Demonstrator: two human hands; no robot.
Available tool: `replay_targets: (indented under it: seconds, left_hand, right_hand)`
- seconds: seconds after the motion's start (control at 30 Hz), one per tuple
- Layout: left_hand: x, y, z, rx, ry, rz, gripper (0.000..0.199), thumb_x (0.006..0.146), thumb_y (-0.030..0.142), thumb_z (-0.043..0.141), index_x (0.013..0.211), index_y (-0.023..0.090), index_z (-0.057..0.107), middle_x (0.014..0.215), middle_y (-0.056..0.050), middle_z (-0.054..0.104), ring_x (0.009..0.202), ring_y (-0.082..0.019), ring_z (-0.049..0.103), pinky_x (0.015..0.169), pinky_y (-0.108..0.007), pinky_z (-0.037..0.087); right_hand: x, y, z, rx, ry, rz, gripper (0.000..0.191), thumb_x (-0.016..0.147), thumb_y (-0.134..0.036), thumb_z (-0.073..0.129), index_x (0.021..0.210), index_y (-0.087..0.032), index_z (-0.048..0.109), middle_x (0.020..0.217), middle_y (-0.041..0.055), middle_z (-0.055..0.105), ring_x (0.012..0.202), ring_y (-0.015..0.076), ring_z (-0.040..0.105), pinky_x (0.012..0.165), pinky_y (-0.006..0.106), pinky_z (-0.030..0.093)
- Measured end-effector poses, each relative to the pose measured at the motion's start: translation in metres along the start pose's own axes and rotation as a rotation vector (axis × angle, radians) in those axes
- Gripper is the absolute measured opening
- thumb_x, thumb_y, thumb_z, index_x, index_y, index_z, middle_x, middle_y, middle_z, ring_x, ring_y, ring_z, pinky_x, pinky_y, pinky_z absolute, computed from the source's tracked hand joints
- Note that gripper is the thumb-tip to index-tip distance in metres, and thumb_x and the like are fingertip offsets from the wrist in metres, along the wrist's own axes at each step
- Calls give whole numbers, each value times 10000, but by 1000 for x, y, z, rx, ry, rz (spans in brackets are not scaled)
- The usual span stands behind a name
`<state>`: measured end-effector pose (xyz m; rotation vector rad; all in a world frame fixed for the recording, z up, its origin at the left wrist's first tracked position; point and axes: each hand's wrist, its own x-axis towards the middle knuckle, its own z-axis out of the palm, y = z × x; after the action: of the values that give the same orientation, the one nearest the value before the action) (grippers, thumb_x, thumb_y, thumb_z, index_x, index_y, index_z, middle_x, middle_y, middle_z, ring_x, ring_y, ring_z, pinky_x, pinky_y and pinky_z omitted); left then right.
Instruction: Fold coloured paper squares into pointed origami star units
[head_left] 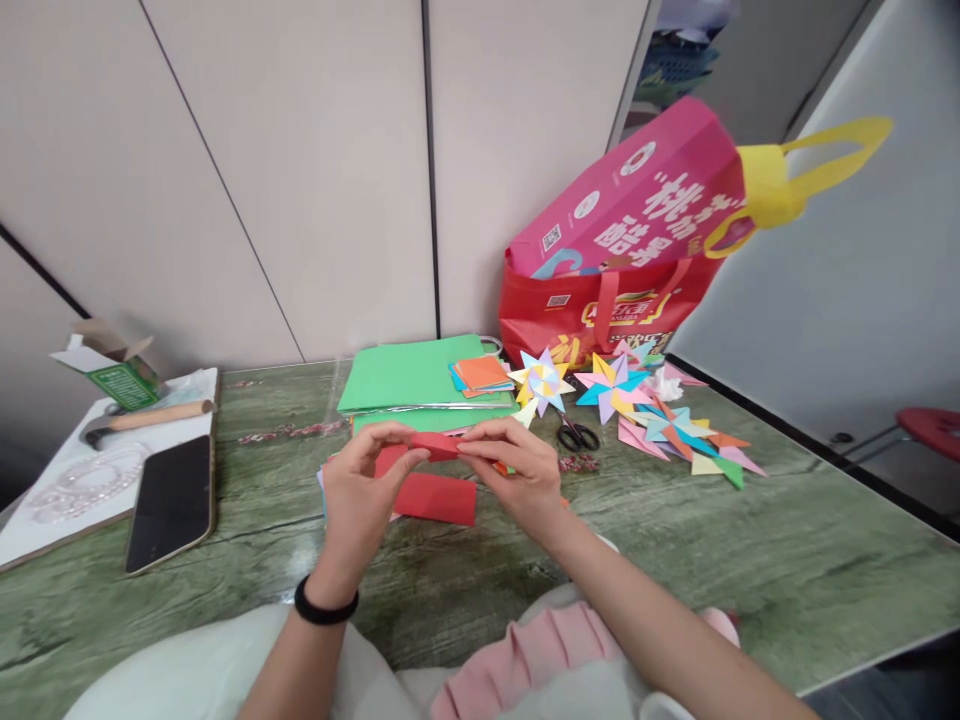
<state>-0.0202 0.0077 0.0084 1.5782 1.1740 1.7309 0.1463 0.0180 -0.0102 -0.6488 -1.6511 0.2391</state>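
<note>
Between my two hands, above the table, is a small folded piece of red paper (435, 446). My left hand (367, 475) pinches its left end between thumb and fingers. At the right end, the fingertips of my right hand (517, 468) are closed on it. Below my hands a flat red paper (436, 499) lies on the table, with more coloured sheets partly hidden under my left hand. Just beyond, a green paper pack (412, 375) bears a small stack of coloured squares (482, 373), orange on top.
Folded paper stars (544, 380) and black scissors (577, 436) lie right of the pack. A red bag (600, 310) holding a pink box stands against the wall. At left are a phone (172, 503), a wooden-handled hammer (161, 418) and a small green box (124, 380).
</note>
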Motion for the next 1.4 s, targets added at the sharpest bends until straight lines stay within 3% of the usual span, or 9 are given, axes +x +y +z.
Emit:
replay_targets:
  seconds: [0.2, 0.53, 0.67, 0.8, 0.9, 1.0, 1.17, 1.4]
  left_hand:
    - [-1, 3, 0, -32, 46, 4, 261, 601, 155, 732, 831, 187, 613, 735, 1, 661, 732, -146, 625, 692, -261, 510]
    - [1, 1, -2, -134, -11, -120, 83, 609, 173, 725, 661, 181, 660, 732, -13, 669, 736, -151, 609, 692, -255, 494]
    - [2, 1, -3, -236, -32, -258, 108, 596, 187, 740, 672, 175, 665, 699, 2, 649, 671, -113, 575, 622, -207, 466]
    - [3, 1, -4, -364, -51, -384, 133, 589, 204, 749, 685, 160, 667, 661, 14, 630, 617, -82, 545, 597, -182, 437]
    - [3, 2, -4, -417, -37, -453, 177, 557, 208, 769, 693, 150, 673, 669, 7, 642, 637, -84, 553, 630, -188, 430]
    - [4, 2, -5, -420, -53, -494, 191, 550, 226, 774, 688, 140, 672, 655, 1, 643, 620, -89, 547, 622, -201, 424]
    - [4, 3, -5, -420, -89, -530, 198, 578, 263, 758, 689, 134, 656, 635, -2, 618, 610, -104, 542, 613, -231, 421]
    - [5, 4, -7, -483, -164, -611, 197, 602, 267, 740, 691, 140, 619, 588, 22, 546, 592, -109, 533, 580, -243, 415]
  right_hand:
    - [-1, -1, -1, -25, 36, -43, 235, 759, -65, 587, 866, -243, 697, 840, 48, 644, 779, 154, 597, 666, 299, 500]
    - [-4, 0, -1, -43, 46, 12, 197, 762, -107, 596, 856, -254, 687, 888, 49, 614, 800, 156, 600, 692, 305, 508]
    - [-2, 0, 0, 40, 30, 120, 144, 758, -154, 615, 856, -241, 675, 961, 60, 606, 876, 172, 597, 758, 324, 498]
    - [-2, 4, 3, 194, -33, 353, 198, 723, -220, 661, 919, -225, 640, 1031, 65, 632, 991, 202, 578, 886, 372, 451]
    - [-3, 8, 6, 339, -62, 562, 246, 678, -277, 697, 903, -211, 625, 920, 41, 657, 898, 190, 608, 808, 341, 489]
    - [-4, 10, 7, 441, -67, 680, 251, 627, -302, 728, 832, -200, 625, 826, 17, 648, 804, 167, 608, 689, 286, 506]
    - [-4, 12, 5, 547, -90, 758, 233, 590, -288, 752, 772, -192, 641, 787, 5, 650, 726, 138, 593, 650, 251, 488]
    - [-4, 13, 4, 653, -103, 759, 232, 681, -323, 689, 875, -206, 644, 870, 19, 658, 784, 138, 595, 673, 245, 485]
